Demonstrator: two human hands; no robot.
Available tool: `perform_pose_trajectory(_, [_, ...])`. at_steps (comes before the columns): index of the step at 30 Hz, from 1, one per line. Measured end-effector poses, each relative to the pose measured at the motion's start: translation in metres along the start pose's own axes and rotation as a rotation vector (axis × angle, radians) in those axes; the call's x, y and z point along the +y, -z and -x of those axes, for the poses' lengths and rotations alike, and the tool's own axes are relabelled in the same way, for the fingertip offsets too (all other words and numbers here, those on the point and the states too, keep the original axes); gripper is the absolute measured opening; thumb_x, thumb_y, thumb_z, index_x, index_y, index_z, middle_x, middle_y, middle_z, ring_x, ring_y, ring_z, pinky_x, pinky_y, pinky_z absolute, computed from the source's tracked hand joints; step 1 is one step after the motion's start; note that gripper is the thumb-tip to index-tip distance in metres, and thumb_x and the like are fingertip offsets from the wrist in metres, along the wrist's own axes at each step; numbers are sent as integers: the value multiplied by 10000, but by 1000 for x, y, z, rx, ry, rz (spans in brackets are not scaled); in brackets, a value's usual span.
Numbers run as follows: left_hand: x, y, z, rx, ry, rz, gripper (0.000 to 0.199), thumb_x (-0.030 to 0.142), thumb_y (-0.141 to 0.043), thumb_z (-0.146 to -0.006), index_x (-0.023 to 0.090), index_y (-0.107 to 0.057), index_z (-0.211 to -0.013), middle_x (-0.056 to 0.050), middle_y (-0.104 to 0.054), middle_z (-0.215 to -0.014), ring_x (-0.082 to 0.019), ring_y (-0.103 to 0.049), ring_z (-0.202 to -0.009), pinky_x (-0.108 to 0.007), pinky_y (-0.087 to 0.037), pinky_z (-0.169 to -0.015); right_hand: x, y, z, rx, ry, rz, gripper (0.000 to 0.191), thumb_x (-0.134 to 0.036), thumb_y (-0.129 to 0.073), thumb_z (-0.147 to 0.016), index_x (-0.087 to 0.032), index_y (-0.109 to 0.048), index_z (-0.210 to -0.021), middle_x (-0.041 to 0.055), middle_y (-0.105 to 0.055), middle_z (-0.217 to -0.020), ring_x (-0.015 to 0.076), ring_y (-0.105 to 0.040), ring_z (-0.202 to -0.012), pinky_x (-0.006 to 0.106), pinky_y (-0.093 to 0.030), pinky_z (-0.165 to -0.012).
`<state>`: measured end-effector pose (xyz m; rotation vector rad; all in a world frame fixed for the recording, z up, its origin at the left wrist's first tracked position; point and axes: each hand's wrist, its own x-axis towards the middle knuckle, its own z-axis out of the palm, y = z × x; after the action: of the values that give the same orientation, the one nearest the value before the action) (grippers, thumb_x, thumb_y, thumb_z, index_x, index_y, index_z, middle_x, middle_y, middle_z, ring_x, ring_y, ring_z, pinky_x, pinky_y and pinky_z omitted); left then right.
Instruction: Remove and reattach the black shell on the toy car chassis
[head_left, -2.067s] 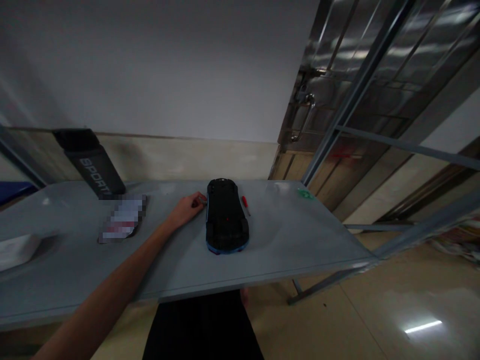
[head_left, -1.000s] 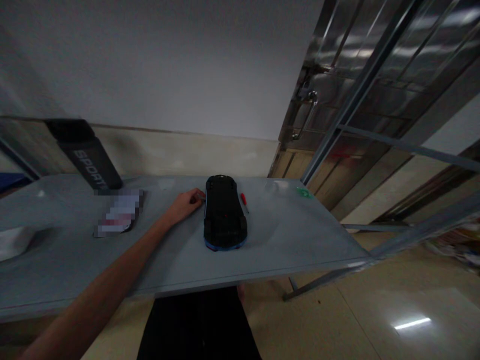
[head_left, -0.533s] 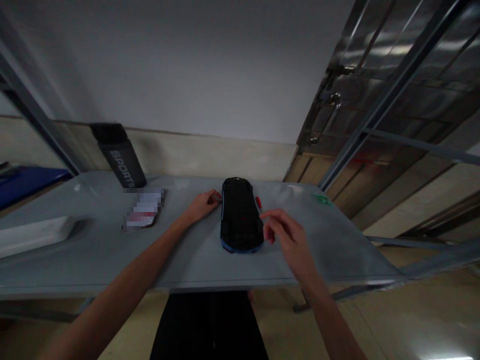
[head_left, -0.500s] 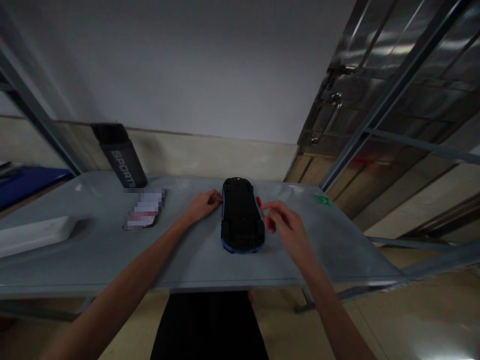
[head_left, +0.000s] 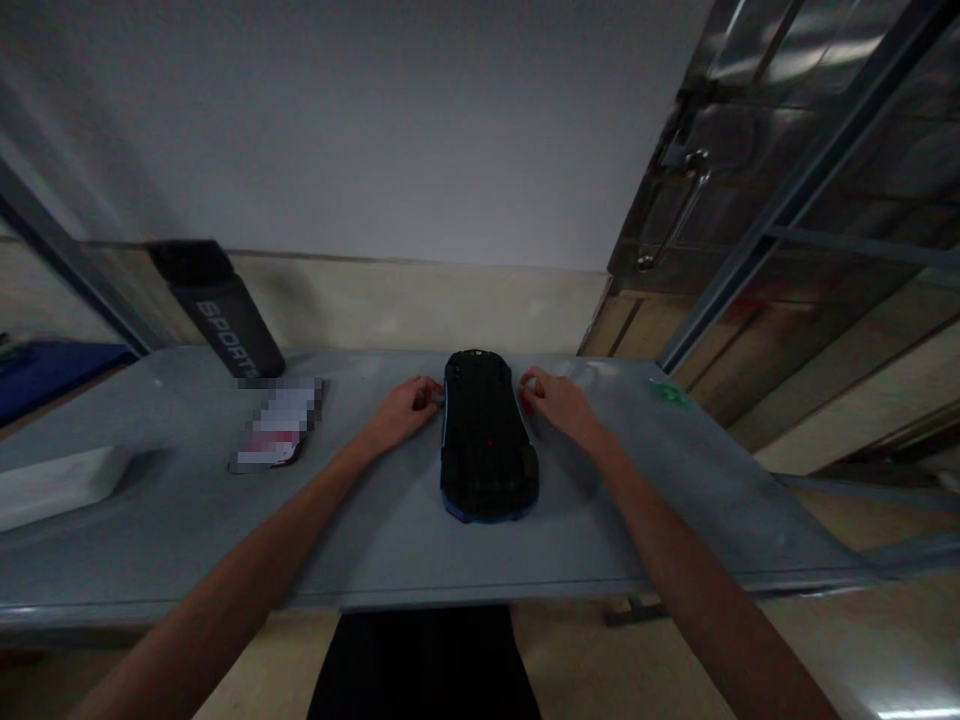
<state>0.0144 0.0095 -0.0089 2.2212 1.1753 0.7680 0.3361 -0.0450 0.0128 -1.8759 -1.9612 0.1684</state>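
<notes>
Car (head_left: pixel 487 435) on grey table (head_left: pixel 375 560); wall (head_left: pixel 375 130) behind

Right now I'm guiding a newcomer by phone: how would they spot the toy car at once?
On the gray table, look between the left hand and the right hand. The toy car lies there, black underside up with blue edging; the dark bottle, by contrast, stands and bears SPORT lettering.

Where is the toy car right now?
In the head view, the toy car lies on the grey table near the middle of the picture, between the left hand on its left and the right hand on its right.
</notes>
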Motion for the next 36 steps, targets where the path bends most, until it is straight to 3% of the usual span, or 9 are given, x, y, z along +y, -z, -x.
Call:
perform_pose_trajectory(9, [2, 1, 2, -15, 22, 29, 292, 261, -655, -903, 220, -738, -1180, -2, -704, -850, -224, -674, -809, -361, -547, -813, -1, 1, 2, -65, 70, 35, 224, -266, -637, -1100, -248, -747, -1295, 81, -835, -1007, 260, -763, -923, 340, -488, -791])
perform_pose_trajectory(13, [1, 0, 2, 53, 65, 197, 293, 250, -643, -933, 209, -713, -1215, -13, -716, -892, -220, -688, -855, -380, -570, -892, -3, 2, 6, -89, 126, 14, 250, -281, -683, -1082, -244, -743, -1322, 85, -824, -1021, 260, -750, -915, 343, -484, -800])
perform_pose_trajectory(16, [2, -4, 1, 132, 100, 338, 388, 222, -610, -952, 219, -665, -1336, -88, -753, -1237, -240, -725, -1136, -405, -581, -1056, -4, 3, 6, -95, 152, -7, 234, -254, -676, -1071, -244, -744, -1294, 79, -817, -1007, 256, -743, -902, 342, -481, -802])
perform_pose_trajectory(19, [7, -13, 1, 144, 140, 470, 522, 291, -565, -1027, 279, -541, -1549, -139, -618, -1625, -265, -687, -1391, -440, -595, -1134, -4, 7, 4, -77, 160, -36, 219, -229, -641, -1053, -253, -737, -1249, 55, -801, -952, 249, -739, -872, 346, -496, -809])
perform_pose_trajectory(22, [13, -20, 3, 89, 182, 585, 655, 378, -591, -1055, 324, -423, -1686, -159, -564, -1720, -288, -693, -1437, -464, -622, -1128, -9, 15, 4, 73, 133, -173, 205, -228, -613, -1022, -252, -702, -1206, 28, -751, -852, 231, -723, -786, 354, -520, -784])
perform_pose_trajectory(26, [18, -23, 5, 34, 269, 778, 809, 320, -693, -984, 321, -389, -1733, -144, -507, -1790, -315, -626, -1536, -493, -555, -1236, -26, 27, 9, 472, 193, -469, 202, -309, -596, -1023, -285, -596, -1223, 9, -735, -876, 220, -732, -799, 372, -582, -798])
perform_pose_trajectory(28, [20, -23, 5, 35, 295, 840, 817, 324, -727, -960, 311, -422, -1718, -142, -479, -1811, -334, -590, -1571, -517, -513, -1279, -35, 31, 13, 610, 271, -537, 209, -315, -619, -1013, -302, -560, -1213, -1, -742, -906, 209, -730, -807, 371, -605, -803])
perform_pose_trajectory(32, [23, -21, 6, 41, 299, 930, 851, 375, -829, -897, 318, -492, -1676, -141, -491, -1799, -378, -562, -1590, -555, -450, -1326, -41, 30, 17, 671, 467, -518, 241, -245, -675, -972, -302, -570, -1182, -37, -707, -850, 174, -679, -687, 332, -596, -692])
perform_pose_trajectory(36, [25, -20, 7, 40, 326, 945, 852, 369, -843, -875, 338, -510, -1659, -123, -494, -1796, -382, -569, -1579, -567, -423, -1344, -42, 28, 17, 659, 542, -487, 260, -178, -680, -962, -298, -587, -1173, -42, -702, -851, 161, -670, -669, 314, -592, -670])
